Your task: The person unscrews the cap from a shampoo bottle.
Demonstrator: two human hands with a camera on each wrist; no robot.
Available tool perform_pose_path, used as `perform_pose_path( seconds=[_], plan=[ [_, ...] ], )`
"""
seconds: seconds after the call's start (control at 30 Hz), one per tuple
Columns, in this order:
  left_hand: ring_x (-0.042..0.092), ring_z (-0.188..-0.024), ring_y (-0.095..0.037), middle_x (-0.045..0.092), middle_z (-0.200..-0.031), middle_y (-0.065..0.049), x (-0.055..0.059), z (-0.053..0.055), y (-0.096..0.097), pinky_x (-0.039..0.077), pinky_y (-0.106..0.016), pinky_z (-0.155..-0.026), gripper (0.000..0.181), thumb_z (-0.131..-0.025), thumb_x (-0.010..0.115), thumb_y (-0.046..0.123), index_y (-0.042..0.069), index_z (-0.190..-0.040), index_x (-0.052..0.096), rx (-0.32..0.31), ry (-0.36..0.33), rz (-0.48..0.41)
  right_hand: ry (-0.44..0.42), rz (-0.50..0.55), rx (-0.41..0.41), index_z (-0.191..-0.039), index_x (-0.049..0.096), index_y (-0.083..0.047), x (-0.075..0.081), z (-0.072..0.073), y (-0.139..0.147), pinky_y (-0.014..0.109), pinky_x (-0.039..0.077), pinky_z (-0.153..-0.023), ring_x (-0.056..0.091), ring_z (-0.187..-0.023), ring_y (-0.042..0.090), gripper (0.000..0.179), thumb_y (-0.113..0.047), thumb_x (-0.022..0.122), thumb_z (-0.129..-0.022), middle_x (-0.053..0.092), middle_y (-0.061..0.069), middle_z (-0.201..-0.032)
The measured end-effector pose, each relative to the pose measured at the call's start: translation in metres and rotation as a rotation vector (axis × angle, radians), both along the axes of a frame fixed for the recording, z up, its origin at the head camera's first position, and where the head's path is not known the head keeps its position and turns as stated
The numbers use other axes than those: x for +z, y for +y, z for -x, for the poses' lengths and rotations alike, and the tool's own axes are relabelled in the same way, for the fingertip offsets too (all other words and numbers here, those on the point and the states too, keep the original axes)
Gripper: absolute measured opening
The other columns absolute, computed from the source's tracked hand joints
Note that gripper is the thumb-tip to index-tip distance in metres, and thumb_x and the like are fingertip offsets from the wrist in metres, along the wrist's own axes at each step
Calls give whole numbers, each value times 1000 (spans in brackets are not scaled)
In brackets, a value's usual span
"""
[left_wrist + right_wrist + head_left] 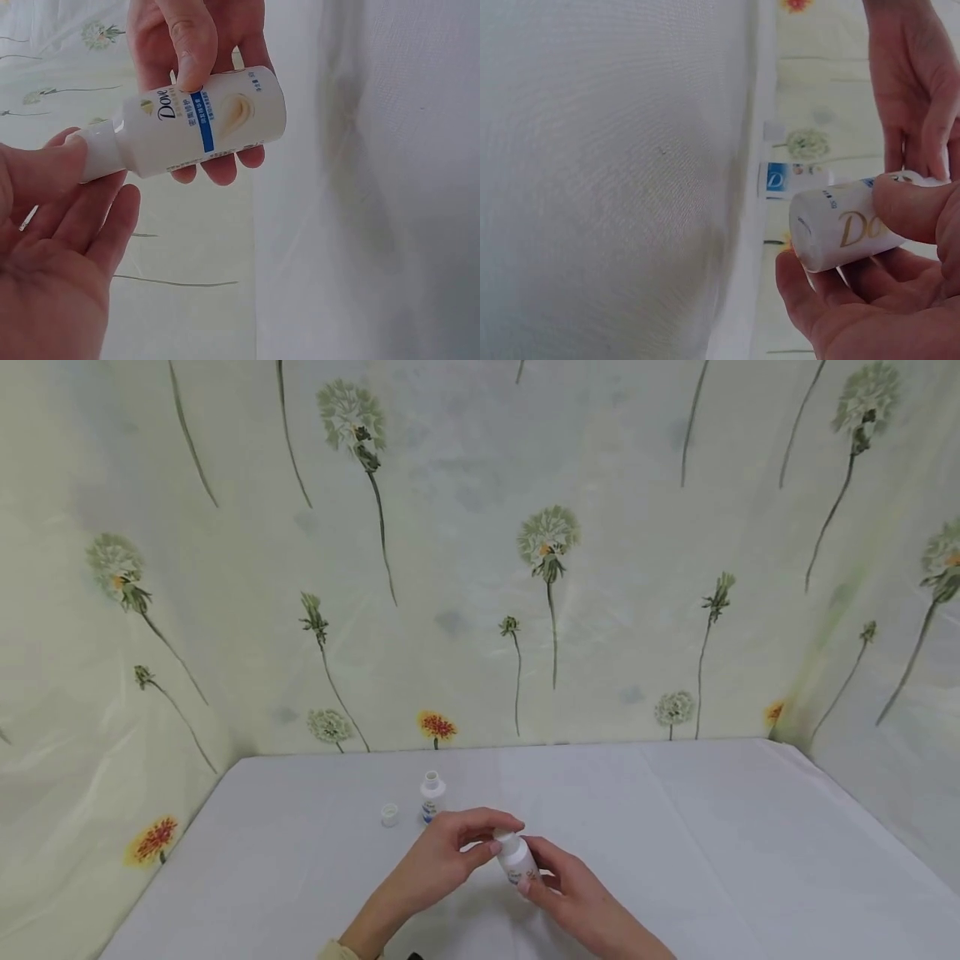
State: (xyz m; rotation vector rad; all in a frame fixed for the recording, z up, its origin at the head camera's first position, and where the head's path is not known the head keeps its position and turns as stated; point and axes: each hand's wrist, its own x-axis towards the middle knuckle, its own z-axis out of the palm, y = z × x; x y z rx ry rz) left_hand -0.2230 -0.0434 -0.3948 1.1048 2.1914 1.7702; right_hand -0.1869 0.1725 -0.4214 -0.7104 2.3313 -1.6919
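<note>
1 white Dove btl. (pixel 199 120), tilted, held above the white tabletop (pixel 675 835), betw. both hands. L. hand (pixel 450 852) – thumb & fingers pinching its white cap (pixel 101 152). R. hand (pixel 573 893) – thumb & fingers curled round the body. 1 second white btl. (pixel 432 789), upright, open-necked, beyond L. hand, base partly hidden. 1 loose white lid (pixel 389 815), near it, to left. Backdrop (pixel 450 527): dandelion-print cloth.

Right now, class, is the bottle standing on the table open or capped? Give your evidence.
Open: the standing bottle shows a bare neck in the head view, and a loose white cap sits beside it.
</note>
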Motion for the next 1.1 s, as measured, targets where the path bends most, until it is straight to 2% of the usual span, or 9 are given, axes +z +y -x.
perform_pose_path(
  seconds=[0.13, 0.23, 0.43, 0.53, 0.77, 0.9, 1.1],
  plan=[
    [60, -115, -15, 68, -117, 1, 0, 0, 0, 46, -29, -98, 27, -93, 63, 0, 11, -117, 71, 24, -11, -8, -17, 33, 22, -138, 46, 2, -1, 1, -1, 27, 50, -87, 56, -105, 24, 43, -16, 59, -100, 55, 15, -126],
    [62, -112, -14, 69, -115, 2, 0, 0, 0, 48, -28, -95, 26, -92, 66, 2, 13, -115, 72, 51, -26, -9, -32, 46, 25, -138, 46, 4, -1, 0, -2, 26, 51, -85, 58, -104, 23, 45, -16, 59, -99, 55, 16, -126],
    [65, -108, -15, 70, -114, -1, -2, 1, 0, 50, -26, -91, 24, -90, 69, 4, 10, -113, 73, 66, -57, -43, -32, 17, 2, -138, 47, 6, 0, 0, -3, 25, 52, -84, 59, -101, 22, 50, -21, 61, -98, 56, 18, -128],
    [66, -105, -14, 71, -112, -1, -4, 2, 0, 52, -25, -88, 25, -89, 71, 6, 10, -113, 74, 95, -58, -35, -34, -20, -31, -138, 47, 7, 0, 0, -4, 26, 51, -84, 58, -104, 24, 54, -25, 63, -97, 56, 19, -131],
    [69, -96, -13, 73, -105, 0, -5, 2, 2, 55, -26, -80, 24, -84, 78, 13, 17, -108, 76, 191, -99, -26, -2, -87, -98, -140, 48, 5, 1, 0, -4, 38, 50, -91, 54, -114, 31, 58, -26, 67, -94, 54, 18, -136],
    [69, -97, -14, 72, -106, -3, -2, -1, 3, 55, -26, -79, 22, -85, 78, 14, 17, -107, 75, 199, -121, -33, 40, -90, -104, -140, 49, 2, 2, 0, -2, 35, 50, -91, 55, -112, 27, 55, -24, 66, -95, 54, 15, -137],
    [66, -103, -16, 70, -111, 5, 3, -4, 3, 52, -27, -88, 27, -87, 76, 11, 19, -112, 72, 176, -110, -39, 93, -83, -94, -141, 49, 0, 2, 1, 1, 31, 49, -91, 56, -110, 20, 52, -24, 64, -97, 55, 12, -136]
  ],
)
